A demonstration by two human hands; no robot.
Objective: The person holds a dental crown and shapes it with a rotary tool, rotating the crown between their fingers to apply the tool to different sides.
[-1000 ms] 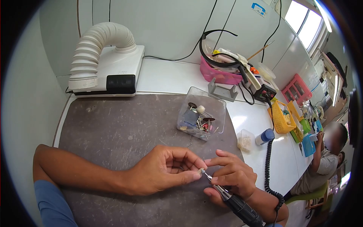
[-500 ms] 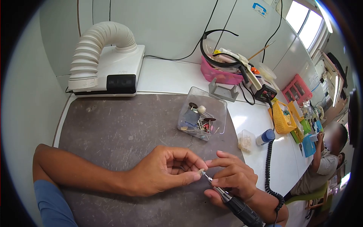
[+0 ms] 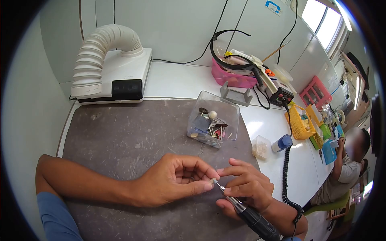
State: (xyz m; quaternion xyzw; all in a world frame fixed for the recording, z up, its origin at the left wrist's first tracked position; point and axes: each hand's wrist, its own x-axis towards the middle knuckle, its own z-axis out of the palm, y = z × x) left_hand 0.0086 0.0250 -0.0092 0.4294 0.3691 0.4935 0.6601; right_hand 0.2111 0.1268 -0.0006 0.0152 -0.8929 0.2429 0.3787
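Between the thumb and index finger of my left hand (image 3: 173, 180) is a small pale piece (image 3: 214, 181), too small to make out fully. My right hand (image 3: 251, 188) is wrapped round a black and silver rotary handpiece (image 3: 257, 221), its tip touching or very near the pale piece. The index fingertip of my right hand meets my left fingertips. Both hands are over the brown mat (image 3: 120, 140). Beyond them a clear box (image 3: 237, 120) holds several small mounted discs and bits.
A white machine with a ribbed hose (image 3: 88, 60) stands back left. Rightward are a pink basket (image 3: 233, 78), grey stand (image 3: 237, 96), small clear tub (image 3: 261, 148), blue-capped bottle (image 3: 282, 143), coiled cord (image 3: 285, 176) and yellow basket (image 3: 299, 122). A person (image 3: 341, 172) sits at far right.
The view has shifted slightly, so the background things sit a little further left. Both hands keep nearly the same pose and hold on the pale piece and handpiece.
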